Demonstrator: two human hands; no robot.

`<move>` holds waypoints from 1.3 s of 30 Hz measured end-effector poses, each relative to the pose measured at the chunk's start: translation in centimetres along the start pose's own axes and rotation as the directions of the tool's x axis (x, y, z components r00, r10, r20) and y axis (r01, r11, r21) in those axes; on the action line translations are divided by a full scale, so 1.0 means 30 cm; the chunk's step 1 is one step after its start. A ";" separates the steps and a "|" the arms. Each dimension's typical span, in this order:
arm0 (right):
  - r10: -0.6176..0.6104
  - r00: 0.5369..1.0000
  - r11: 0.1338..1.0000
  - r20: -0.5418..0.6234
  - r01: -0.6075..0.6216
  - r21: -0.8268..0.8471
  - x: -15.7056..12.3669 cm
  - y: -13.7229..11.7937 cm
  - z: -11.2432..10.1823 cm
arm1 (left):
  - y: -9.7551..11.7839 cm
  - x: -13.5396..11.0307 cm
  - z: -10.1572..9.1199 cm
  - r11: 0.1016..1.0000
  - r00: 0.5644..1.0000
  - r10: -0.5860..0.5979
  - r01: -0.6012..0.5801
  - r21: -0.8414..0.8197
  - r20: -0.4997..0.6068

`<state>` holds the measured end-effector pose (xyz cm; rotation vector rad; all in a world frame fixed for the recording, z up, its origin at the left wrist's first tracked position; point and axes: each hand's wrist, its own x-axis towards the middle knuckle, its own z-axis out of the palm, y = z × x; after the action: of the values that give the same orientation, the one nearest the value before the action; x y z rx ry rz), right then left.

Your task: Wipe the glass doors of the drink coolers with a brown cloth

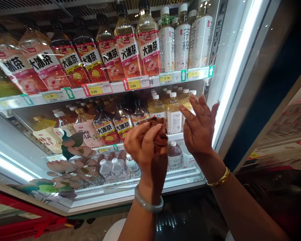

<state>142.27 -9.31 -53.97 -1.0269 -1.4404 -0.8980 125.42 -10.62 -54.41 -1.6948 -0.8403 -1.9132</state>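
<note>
My left hand, with a pale bangle at its wrist, is closed around a crumpled brown cloth. Both are raised in front of a lit, glass-fronted drinks fridge. To the right, my right hand is open with its fingers spread and nothing in it, a gold bangle on the wrist. Its fingertips look close to the glass, but I cannot tell whether they touch it. Behind the hands stand white-capped tea bottles on the middle shelf, partly hidden by my fingers.
Large tea bottles line the upper shelf, above price tags. Small water bottles stand at the bottom. A flower decal shows on the glass at left. A red frame runs along the lower left, and a bright light strip at right.
</note>
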 end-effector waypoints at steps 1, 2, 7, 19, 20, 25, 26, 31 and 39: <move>0.007 1.000 1.000 -0.001 -0.007 0.003 0.000 0.009 -0.006 | -0.009 0.012 -0.002 1.000 0.999 0.006 -0.005 0.011 -0.040; 0.008 1.000 1.000 -0.001 -0.008 0.008 0.000 0.017 -0.010 | -0.012 0.015 -0.001 1.000 0.998 0.014 -0.013 0.021 -0.055; 0.018 1.000 1.000 0.011 -0.018 0.017 -0.004 0.033 -0.011 | 0.053 -0.074 0.043 1.000 0.986 0.023 -0.026 0.015 0.167; 0.054 0.998 0.998 -0.014 -0.054 0.021 -0.001 0.014 0.004 | 0.018 -0.016 0.022 0.999 0.998 0.017 -0.019 0.034 0.057; 0.067 0.998 0.998 -0.018 -0.066 0.020 -0.003 0.011 0.010 | 0.029 -0.028 0.028 0.999 0.996 0.013 -0.016 0.037 0.083; 0.066 0.997 0.997 -0.036 -0.064 0.040 -0.011 0.009 0.026 | 0.085 -0.077 0.043 1.000 0.962 0.020 -0.015 -0.021 0.274; 0.063 0.997 0.997 -0.036 -0.061 0.036 -0.011 0.010 0.026 | 0.080 -0.068 0.038 0.999 0.964 0.026 -0.020 -0.029 0.263; 0.074 0.996 0.997 -0.044 -0.072 0.026 -0.007 0.002 0.025 | -0.005 0.027 -0.001 0.998 1.000 -0.025 0.026 0.057 -0.003; 0.105 0.993 0.994 -0.061 -0.106 -0.003 -0.013 -0.005 0.045 | 0.072 -0.077 0.040 0.999 0.980 -0.012 0.006 0.032 0.201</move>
<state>141.67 -8.16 -54.51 -1.0618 -1.3206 -0.8510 128.09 -11.48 -56.30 -1.8913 -0.9485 -1.7457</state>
